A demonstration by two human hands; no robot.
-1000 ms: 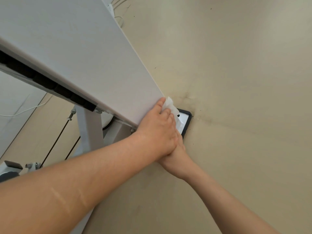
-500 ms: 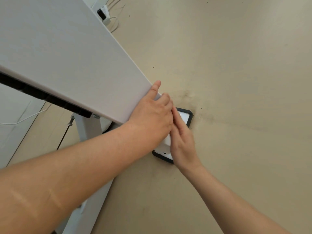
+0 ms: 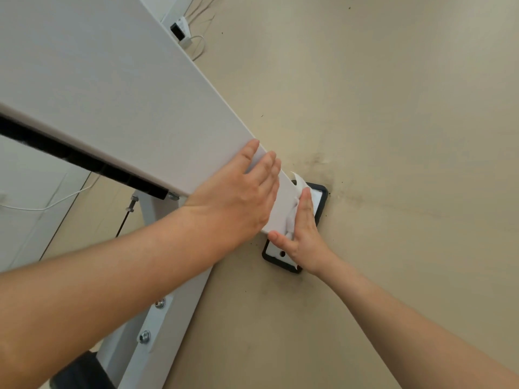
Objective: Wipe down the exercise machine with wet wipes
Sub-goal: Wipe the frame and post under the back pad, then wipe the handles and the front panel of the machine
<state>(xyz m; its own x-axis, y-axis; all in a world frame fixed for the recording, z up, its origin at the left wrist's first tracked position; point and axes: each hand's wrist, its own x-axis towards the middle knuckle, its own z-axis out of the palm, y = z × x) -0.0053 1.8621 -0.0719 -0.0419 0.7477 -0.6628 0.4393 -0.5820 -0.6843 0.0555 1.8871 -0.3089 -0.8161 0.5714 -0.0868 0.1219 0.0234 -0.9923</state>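
Two bare forearms enter from the bottom corners, both cut off by the frame edge. Beside the left forearm, two round steel bolts point(image 3: 144, 337) sit in a white bracket.

The left hand point(image 3: 238, 195) lies flat, fingers straight and together, on the broad, smooth white-painted beam of the exercise machine point(image 3: 126, 108), near its lower end. The right hand point(image 3: 304, 234), fingers also straight and gripping nothing, presses the wet wipe point(image 3: 298, 185) against the narrow side face of that beam. The wipe is thin, white and crumpled. One pointed corner sticks up past the fingertips and a fold shows beside the palm, while the rest is hidden under the hand.

The beam ends on a flat white foot plate with a rounded black rubber rim point(image 3: 323, 194), with one hole in it, partly covered by the right hand. A black ribbed strip point(image 3: 84, 161) runs under the beam's left edge.

The floor point(image 3: 393, 136) is matte beige, with dark smudges near the foot. Farther off lie a thin white cable point(image 3: 50, 204) and a small black-and-white plug point(image 3: 179, 28), too small to make out.
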